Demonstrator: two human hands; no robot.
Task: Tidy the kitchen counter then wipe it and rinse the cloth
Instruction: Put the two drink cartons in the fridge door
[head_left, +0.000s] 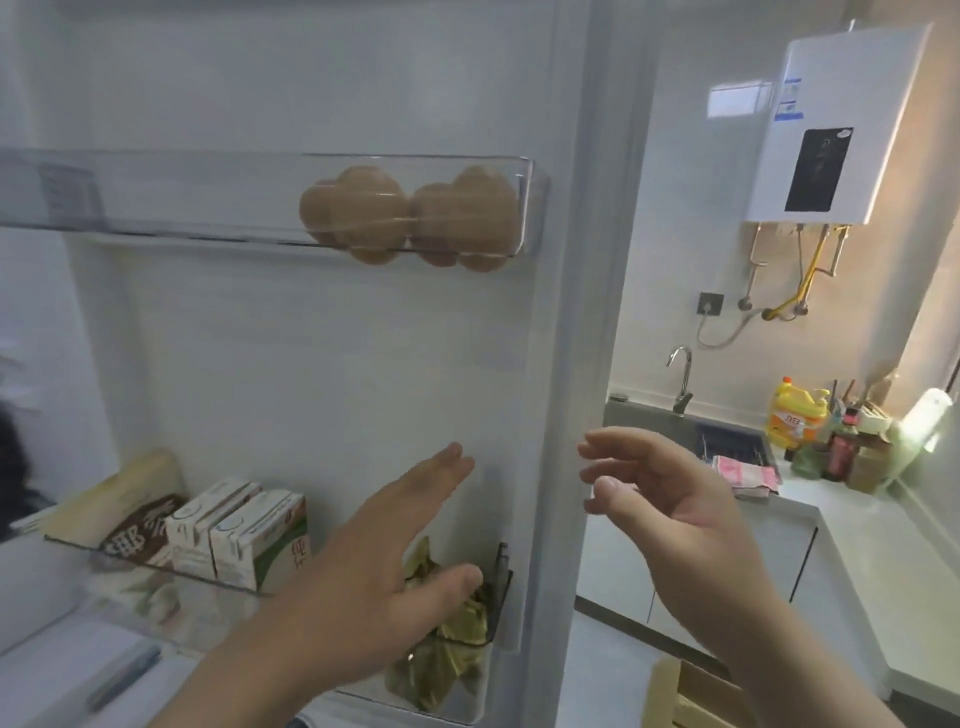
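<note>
An open fridge door (322, 364) fills the left and middle of the head view. My left hand (374, 566) is spread flat in front of its inner panel, empty, just above the lower door shelf. My right hand (670, 499) hovers by the door's right edge, fingers loosely curled and apart, holding nothing. Far right, the white kitchen counter (852, 525) runs beside a sink (727, 441) with a tap (681, 379). A pink folded cloth (745, 475) lies on the sink's edge.
Brown eggs (410, 218) sit in the clear upper door shelf. The lower shelf holds several cartons (234, 535) and a bag of green leaves (457, 639). A yellow detergent bottle (795, 415), sauce bottles (844, 447) and a wall water heater (836, 124) stand beyond the sink. A cardboard box (696, 696) is on the floor.
</note>
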